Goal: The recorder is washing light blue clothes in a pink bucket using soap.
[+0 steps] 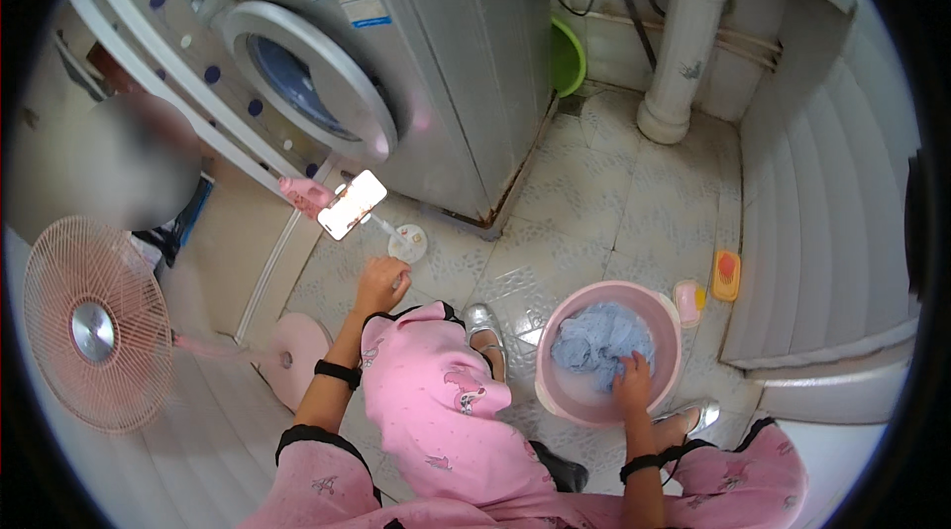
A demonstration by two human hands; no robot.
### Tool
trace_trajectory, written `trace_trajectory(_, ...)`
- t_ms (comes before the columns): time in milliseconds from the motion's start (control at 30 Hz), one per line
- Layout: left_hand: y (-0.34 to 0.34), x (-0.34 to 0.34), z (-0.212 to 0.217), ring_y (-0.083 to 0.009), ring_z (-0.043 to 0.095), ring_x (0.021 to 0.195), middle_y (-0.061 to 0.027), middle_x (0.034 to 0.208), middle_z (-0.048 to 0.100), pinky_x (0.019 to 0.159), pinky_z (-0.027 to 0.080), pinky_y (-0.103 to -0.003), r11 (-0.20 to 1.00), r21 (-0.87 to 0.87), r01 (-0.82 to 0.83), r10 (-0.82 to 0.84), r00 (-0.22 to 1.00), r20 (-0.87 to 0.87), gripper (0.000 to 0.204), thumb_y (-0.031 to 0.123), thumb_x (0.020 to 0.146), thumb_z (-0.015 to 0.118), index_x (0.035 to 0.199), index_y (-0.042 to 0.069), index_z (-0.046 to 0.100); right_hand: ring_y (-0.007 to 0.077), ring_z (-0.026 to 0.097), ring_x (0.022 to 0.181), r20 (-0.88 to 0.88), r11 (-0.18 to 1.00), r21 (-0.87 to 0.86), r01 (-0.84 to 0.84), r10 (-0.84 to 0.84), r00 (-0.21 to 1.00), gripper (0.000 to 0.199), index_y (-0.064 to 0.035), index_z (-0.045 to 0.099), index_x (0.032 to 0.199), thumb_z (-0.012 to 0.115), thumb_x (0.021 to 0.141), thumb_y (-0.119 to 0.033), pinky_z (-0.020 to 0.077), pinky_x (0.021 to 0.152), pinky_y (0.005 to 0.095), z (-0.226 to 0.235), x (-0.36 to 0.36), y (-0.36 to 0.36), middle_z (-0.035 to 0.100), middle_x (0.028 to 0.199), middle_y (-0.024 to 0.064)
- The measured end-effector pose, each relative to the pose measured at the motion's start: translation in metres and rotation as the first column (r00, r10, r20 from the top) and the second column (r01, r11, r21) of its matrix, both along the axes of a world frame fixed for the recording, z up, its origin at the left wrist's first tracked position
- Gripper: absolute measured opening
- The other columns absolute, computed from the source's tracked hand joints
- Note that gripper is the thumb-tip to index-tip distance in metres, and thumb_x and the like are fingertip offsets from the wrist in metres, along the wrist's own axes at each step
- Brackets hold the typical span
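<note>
The pink clothes cover the person's lap and knees, with a silver shoe on the floor by the left knee. The right hand reaches down into the pink basin, fingertips at the blue cloth; I cannot tell whether they pinch it. The cloth lies bunched in the basin, which stands on the tiles between the feet. The left hand hangs beyond the left knee, fingers loosely curled, nothing visible in it; how far they close I cannot tell. A pink fan stands to the left. Just right of the basin are a pink dish and, slightly farther, an orange box. Past the left hand, a lit phone sits on a stand with a round white base, near a pink bottle. Farther off are the grey washer, a green tub behind it and a white pedestal
</note>
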State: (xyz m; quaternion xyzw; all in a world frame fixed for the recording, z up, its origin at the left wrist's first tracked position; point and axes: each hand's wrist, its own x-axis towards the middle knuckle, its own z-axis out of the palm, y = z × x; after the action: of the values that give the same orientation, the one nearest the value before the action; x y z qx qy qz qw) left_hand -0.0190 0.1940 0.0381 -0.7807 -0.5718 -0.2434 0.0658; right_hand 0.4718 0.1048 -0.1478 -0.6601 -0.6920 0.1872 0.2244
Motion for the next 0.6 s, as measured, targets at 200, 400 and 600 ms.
trace_trajectory(200, -0.019, -0.017, -0.088, -0.0269, 0.058, 0.07, -0.0105, 0.071, 0.06, 0.068, 0.042, -0.037, 0.925, -0.351, -0.146, 0.238, 0.943, 0.234, 0.008, 0.011, 0.072, 0.058, 0.077, 0.006, 0.059, 0.0425, 0.041, 0.111, 0.058, 0.997, -0.055, -0.056, 0.059, 0.997, 0.06, 0.0, 0.041, 0.121, 0.062, 0.064, -0.002, 0.0339, 0.095, 0.0453, 0.0, -0.005, 0.004, 0.04, 0.123, 0.0278)
trace_trajectory(400, -0.024, 0.002, -0.12, -0.0323, 0.058, 0.069, -0.0138, 0.071, 0.061, 0.066, 0.045, -0.04, 0.901, -0.417, -0.117, 0.269, 0.906, 0.326, 0.012, 0.016, 0.074, 0.055, 0.078, 0.005, 0.06, 0.0412, 0.044, 0.1, 0.147, 0.975, -0.214, -0.053, 0.085, 0.985, 0.074, 0.0018, 0.034, 0.127, 0.069, 0.062, -0.009, 0.0351, 0.088, 0.0461, 0.005, -0.004, 0.03, 0.046, 0.108, 0.0243)
trace_trajectory(600, 0.011, 0.051, -0.16, -0.0337, 0.057, 0.073, -0.0143, 0.076, 0.059, 0.07, 0.045, -0.041, 0.911, -0.382, 0.159, 0.127, 0.77, 0.625, 0.014, 0.018, 0.079, 0.053, 0.081, 0.005, 0.059, 0.0376, 0.046, 0.1, 0.41, 0.912, -0.409, 0.006, 0.178, 0.895, 0.064, 0.0008, 0.044, 0.114, 0.074, 0.058, -0.009, 0.0369, 0.088, 0.0428, 0.009, -0.015, 0.072, 0.047, 0.105, 0.0216)
